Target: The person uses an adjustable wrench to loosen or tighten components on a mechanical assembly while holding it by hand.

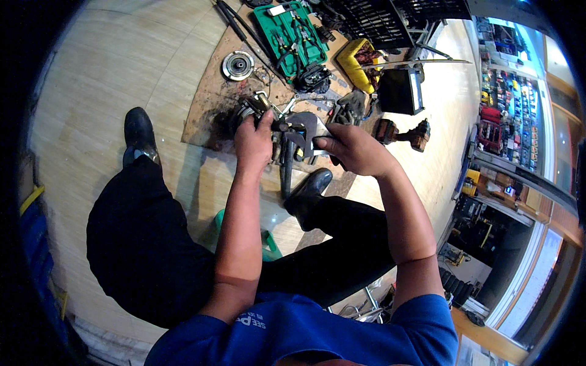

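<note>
Grey curved piece (pixel 310 127), probably metal, between bare hands (pixel 253 143) (pixel 357 147)

2 hands (pixel 360 149), 2 black shoes (pixel 138 128), 1 green case (pixel 267 27), 1 yellow bin (pixel 347 61), 1 round metal disc (pixel 238 65), 1 drill (pixel 419 135).

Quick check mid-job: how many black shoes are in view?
2: the left shoe on the floor, left of the left hand; the right shoe below the right hand in the picture. No others show.
</note>
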### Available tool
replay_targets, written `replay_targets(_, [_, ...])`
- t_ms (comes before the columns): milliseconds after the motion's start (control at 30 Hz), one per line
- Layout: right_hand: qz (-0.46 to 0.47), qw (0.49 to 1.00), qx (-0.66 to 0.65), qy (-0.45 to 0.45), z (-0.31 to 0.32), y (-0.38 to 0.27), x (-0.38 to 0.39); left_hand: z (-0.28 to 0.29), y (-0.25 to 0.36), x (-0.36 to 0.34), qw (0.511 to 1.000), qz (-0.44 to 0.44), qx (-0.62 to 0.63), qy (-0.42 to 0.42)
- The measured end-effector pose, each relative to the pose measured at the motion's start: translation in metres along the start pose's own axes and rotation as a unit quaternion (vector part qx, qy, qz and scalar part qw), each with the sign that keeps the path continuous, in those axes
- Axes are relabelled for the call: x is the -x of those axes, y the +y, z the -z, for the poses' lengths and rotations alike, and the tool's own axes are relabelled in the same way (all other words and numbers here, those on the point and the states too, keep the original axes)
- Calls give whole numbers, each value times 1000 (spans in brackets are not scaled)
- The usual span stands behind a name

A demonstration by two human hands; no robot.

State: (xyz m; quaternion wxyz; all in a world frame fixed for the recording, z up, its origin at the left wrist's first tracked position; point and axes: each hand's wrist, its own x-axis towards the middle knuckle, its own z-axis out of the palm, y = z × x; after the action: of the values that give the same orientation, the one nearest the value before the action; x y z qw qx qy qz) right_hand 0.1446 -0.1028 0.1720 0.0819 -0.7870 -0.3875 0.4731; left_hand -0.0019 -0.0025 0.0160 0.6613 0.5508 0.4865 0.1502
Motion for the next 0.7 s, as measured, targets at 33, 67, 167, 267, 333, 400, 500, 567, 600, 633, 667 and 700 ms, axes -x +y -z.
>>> replay_targets(33, [-7,1000,3,-5,1,-2,-1,0,0,1,1000,-4,5,2])
replay_targets(67, [-13,1000,7,-10,2,-5,-2,0,3,2,1000,-9,11,4])
replay_targets(167, [45,998,50,3,3,0,-7,0,2,2,1000,-17,25,2])
replay_targets(267, [40,998,38,-4,4,-2,-11,1,2,3,999,-14,36,0])
replay_targets(333, [47,998,47,-2,5,-5,-12,0,1,3,999,-22,33,6])
replay_targets(400, [59,997,54,3,5,-7,-12,-2,-2,1,999,-43,22,16])
replay_targets(500, [53,997,61,2,6,-7,-13,-2,-1,1,1000,0,17,0])
replay_targets(567, [7,998,66,-15,8,-13,-11,-3,0,3,999,-18,24,18])
replay_targets(600, [5,998,59,-9,7,-12,-11,-3,0,4,999,-27,28,27])
replay_targets(633, [4,999,52,-3,5,-10,-10,-4,-1,3,999,-30,25,28])
replay_targets(667, [3,999,45,2,2,-8,-9,-5,-3,3,999,-33,22,30])
replay_targets(700, [-8,1000,20,6,-1,-7,-8,-5,-5,3,999,-36,18,32])
